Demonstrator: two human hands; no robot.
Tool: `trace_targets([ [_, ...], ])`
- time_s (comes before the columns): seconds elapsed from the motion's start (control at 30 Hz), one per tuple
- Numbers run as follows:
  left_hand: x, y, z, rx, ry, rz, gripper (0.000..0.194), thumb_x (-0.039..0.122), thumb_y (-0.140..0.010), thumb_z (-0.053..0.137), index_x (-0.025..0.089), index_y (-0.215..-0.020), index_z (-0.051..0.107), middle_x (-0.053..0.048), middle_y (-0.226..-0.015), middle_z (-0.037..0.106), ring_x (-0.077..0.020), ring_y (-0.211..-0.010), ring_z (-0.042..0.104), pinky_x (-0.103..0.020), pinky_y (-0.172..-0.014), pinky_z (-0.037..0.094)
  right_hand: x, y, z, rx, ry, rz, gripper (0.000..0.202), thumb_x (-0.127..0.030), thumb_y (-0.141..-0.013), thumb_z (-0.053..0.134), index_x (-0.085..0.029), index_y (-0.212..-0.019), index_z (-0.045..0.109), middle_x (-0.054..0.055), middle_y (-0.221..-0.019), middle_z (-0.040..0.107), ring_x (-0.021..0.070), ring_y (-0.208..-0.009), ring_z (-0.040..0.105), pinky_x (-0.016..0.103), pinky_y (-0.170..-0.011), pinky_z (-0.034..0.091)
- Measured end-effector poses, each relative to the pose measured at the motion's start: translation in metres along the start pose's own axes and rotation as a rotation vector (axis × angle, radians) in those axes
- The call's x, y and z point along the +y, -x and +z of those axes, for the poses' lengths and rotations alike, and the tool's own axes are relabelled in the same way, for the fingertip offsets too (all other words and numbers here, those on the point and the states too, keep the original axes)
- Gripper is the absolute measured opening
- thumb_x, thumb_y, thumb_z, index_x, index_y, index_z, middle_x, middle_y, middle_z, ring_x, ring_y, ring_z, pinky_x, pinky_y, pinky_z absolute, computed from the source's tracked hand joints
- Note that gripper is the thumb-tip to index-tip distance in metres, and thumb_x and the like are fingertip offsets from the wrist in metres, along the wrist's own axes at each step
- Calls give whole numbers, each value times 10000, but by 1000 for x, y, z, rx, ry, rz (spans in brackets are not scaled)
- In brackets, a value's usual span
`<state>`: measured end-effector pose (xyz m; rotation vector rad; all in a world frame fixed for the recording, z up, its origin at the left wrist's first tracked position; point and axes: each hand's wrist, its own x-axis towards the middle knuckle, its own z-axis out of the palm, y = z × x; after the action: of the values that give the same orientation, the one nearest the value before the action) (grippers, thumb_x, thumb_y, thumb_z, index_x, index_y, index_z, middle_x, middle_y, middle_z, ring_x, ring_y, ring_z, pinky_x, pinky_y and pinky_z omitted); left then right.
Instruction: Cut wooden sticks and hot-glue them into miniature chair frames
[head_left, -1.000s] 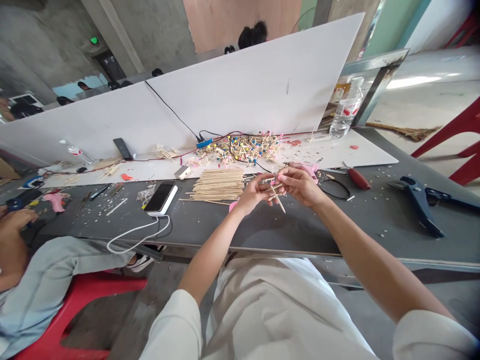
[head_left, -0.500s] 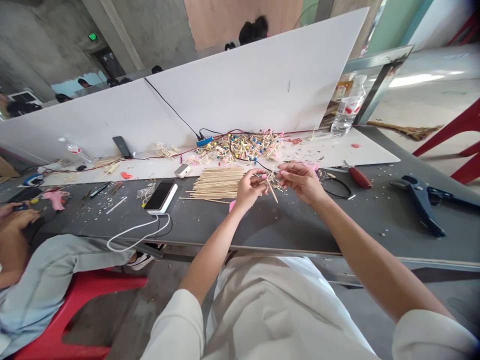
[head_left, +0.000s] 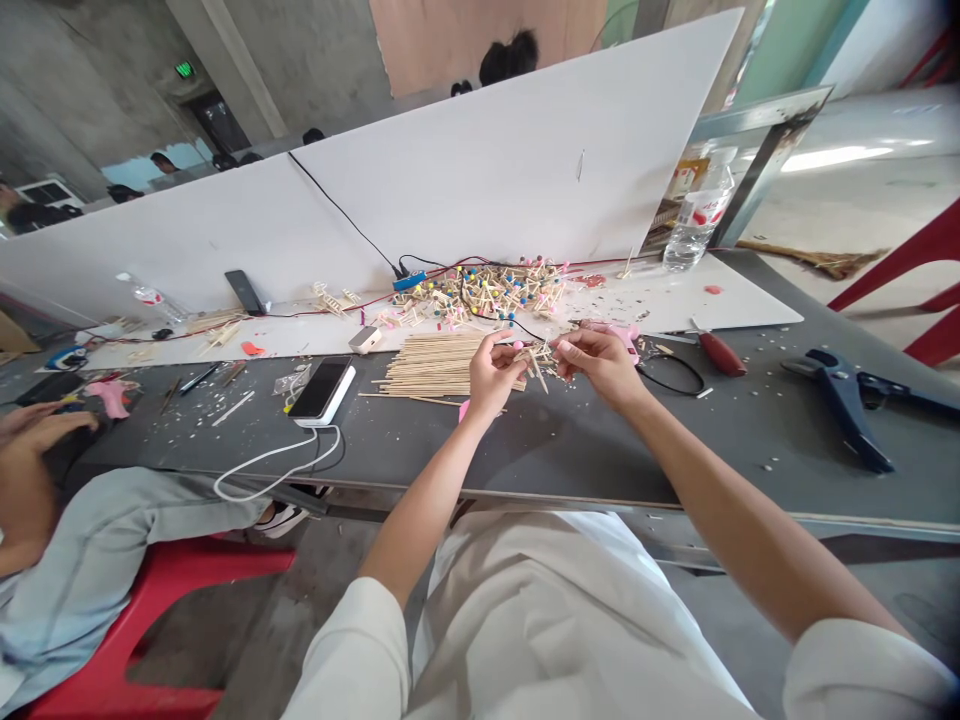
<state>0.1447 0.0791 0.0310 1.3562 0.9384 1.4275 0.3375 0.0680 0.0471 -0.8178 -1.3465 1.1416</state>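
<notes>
My left hand (head_left: 493,378) is closed in a pinch on a small wooden stick piece (head_left: 539,372), which slants down to the right from the fingertips. A pink ball (head_left: 517,346) shows at those fingers; whether it is joined to the stick is unclear. Close by on the right, my right hand (head_left: 602,362) has its thumb and fingers pressed together, and whatever they hold is too small to make out. Short cut sticks (head_left: 559,360) lie on the table behind and between both hands. A bundle of long wooden sticks (head_left: 431,365) lies just left of my left hand.
Behind the hands is a heap of ball-tipped sticks (head_left: 495,292) with a black cable across it. A pink tool (head_left: 626,340), a red-handled screwdriver (head_left: 721,353) and blue cutters (head_left: 844,405) lie right. A phone-topped white device (head_left: 322,394) lies left, near a seated co-worker.
My right hand has shifted slightly, its fingers curling down more. The stick at my left hand has turned a little and the pink ball shows more. The co-worker's hand has moved.
</notes>
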Motion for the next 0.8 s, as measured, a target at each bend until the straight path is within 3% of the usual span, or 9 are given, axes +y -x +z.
trace_targets([
  [0.17,-2,-1,-2,7,8,27,654,436,-706,903,196,-1226,587,-14,-875,697,-126,-658,688,-220,-569,522,3,-1,-1,-25,37,-26,451,-550,-727,870,-173,-948,760,15,-622,679,144,-532,600,287,-521,521],
  [0.37,-3,-1,-1,24,60,67,630,437,-709,908,192,-1198,595,5,-835,663,-127,-654,689,-204,-541,512,3,-1,1,-37,14,-35,415,-528,-706,896,-178,-818,701,6,-607,647,136,-526,596,270,-495,514],
  [0.8,-6,-1,-1,14,55,105,618,452,-733,890,202,-1203,574,11,-833,653,-121,-668,689,-202,-545,522,6,-1,1,-47,25,-58,404,-465,-685,920,-176,-868,704,5,-665,665,143,-536,628,272,-486,509],
])
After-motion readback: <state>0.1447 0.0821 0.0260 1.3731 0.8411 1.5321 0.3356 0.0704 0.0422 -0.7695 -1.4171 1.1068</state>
